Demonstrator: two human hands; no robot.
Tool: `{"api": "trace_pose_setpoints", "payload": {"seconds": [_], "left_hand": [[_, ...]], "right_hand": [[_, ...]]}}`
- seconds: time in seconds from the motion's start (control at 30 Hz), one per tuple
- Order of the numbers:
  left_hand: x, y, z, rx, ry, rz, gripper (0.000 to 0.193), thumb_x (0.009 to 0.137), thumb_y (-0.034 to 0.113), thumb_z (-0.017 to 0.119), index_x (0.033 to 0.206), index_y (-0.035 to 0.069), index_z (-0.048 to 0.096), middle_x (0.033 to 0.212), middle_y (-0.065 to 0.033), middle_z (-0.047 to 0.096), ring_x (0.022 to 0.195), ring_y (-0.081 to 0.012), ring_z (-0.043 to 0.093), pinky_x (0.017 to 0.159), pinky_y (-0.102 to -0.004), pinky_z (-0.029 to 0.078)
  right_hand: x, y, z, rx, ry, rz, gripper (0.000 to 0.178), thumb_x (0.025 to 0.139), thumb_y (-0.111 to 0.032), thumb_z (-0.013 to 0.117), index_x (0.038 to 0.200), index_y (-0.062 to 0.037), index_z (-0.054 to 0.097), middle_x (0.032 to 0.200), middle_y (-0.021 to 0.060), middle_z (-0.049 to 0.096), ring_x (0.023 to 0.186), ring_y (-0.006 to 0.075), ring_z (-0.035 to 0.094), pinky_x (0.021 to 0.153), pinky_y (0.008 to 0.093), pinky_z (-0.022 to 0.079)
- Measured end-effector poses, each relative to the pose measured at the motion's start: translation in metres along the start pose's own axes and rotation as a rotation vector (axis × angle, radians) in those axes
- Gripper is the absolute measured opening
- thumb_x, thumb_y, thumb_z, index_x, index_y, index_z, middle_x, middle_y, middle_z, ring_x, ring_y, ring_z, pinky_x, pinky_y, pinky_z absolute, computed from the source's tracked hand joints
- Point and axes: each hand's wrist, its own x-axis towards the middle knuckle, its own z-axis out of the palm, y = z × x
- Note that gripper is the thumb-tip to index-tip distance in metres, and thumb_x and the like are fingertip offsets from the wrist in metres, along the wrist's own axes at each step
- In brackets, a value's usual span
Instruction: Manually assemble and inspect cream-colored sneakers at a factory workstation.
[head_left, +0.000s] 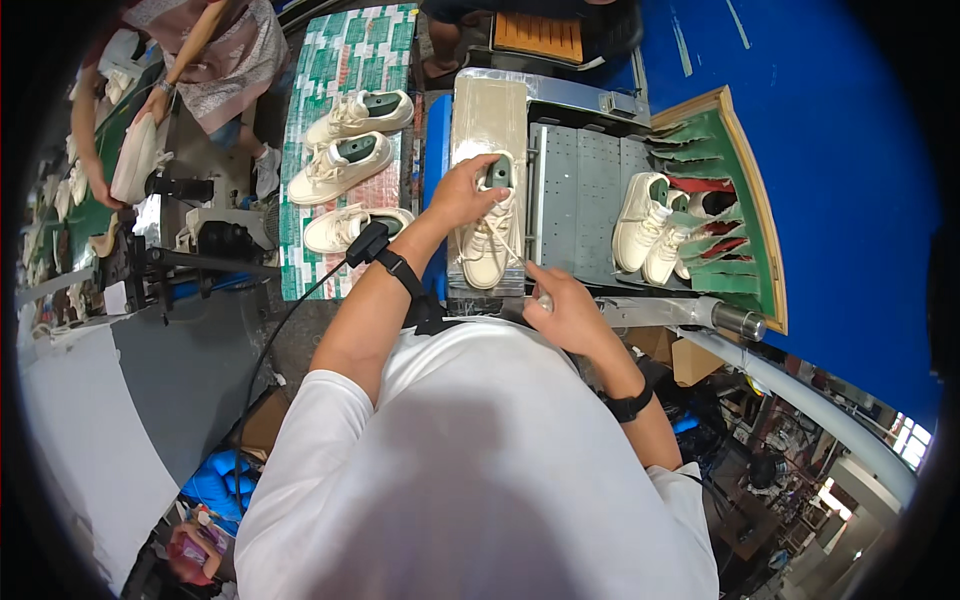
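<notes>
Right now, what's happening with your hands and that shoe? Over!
Left hand on the shoe, at its opening. Right hand close by the toe, grip unclear. Shoe upright, toe toward me. Other shoes aside, none blocking.

A lace-up sneaker (486, 266) lies on a ledge (490, 118) straight ahead, toe at the near end. Left of that, three sneakers (330, 172) sit one behind another on a table (345, 62); farther left stands a co-worker (222, 62). Rightward runs a conveyor (578, 195), bearing more sneakers (637, 232) by a strip curtain (722, 165).
</notes>
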Motion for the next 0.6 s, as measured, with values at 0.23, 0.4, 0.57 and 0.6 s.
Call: {"api": "trace_pose_setpoints", "payload": {"seconds": [0.23, 0.4, 0.57, 0.6], "left_hand": [[0.008, -0.018, 0.01, 0.009, -0.017, 0.097, 0.066, 0.088, 0.02, 0.087, 0.147, 0.006, 0.06, 0.121, -0.0126, 0.074, 0.08, -0.0122, 0.07, 0.071, -0.0304, 0.057], [0.007, -0.022, 0.008, -0.099, -0.017, 0.006, 0.065, 0.089, 0.02, 0.087, 0.146, 0.006, 0.061, 0.11, -0.0102, 0.075, 0.08, -0.01, 0.068, 0.07, -0.0285, 0.056], [0.005, -0.011, 0.002, -0.04, -0.012, -0.001, 0.065, 0.088, 0.021, 0.088, 0.146, 0.007, 0.062, 0.108, -0.009, 0.075, 0.076, -0.0094, 0.065, 0.068, -0.0282, 0.055], [0.006, -0.009, 0.001, -0.006, -0.021, -0.004, 0.066, 0.088, 0.021, 0.089, 0.146, 0.006, 0.061, 0.11, -0.0094, 0.075, 0.076, -0.0093, 0.064, 0.068, -0.0283, 0.054]], "right_hand": [[0.059, 0.027, 0.037, -0.197, 0.334, -0.22, 0.067, 0.086, -0.022, 0.072, 0.142, 0.0115, 0.056, 0.111, 0.0248, 0.067, 0.105, 0.0436, 0.065, 0.094, 0.0485, 0.053], [0.027, 0.002, 0.026, -0.12, 0.028, 0.018, 0.063, 0.088, -0.022, 0.068, 0.141, 0.0112, 0.058, 0.105, 0.0246, 0.066, 0.099, 0.0434, 0.065, 0.093, 0.0492, 0.053], [0.01, 0.002, 0.022, -0.027, 0.256, -0.151, 0.069, 0.087, -0.023, 0.069, 0.145, 0.0114, 0.055, 0.103, 0.0244, 0.065, 0.097, 0.0411, 0.066, 0.091, 0.0485, 0.053], [0.022, 0.006, 0.026, -0.026, 0.265, -0.15, 0.069, 0.087, -0.023, 0.069, 0.145, 0.0114, 0.055, 0.103, 0.0244, 0.065, 0.097, 0.0411, 0.066, 0.091, 0.0485, 0.053]]}}
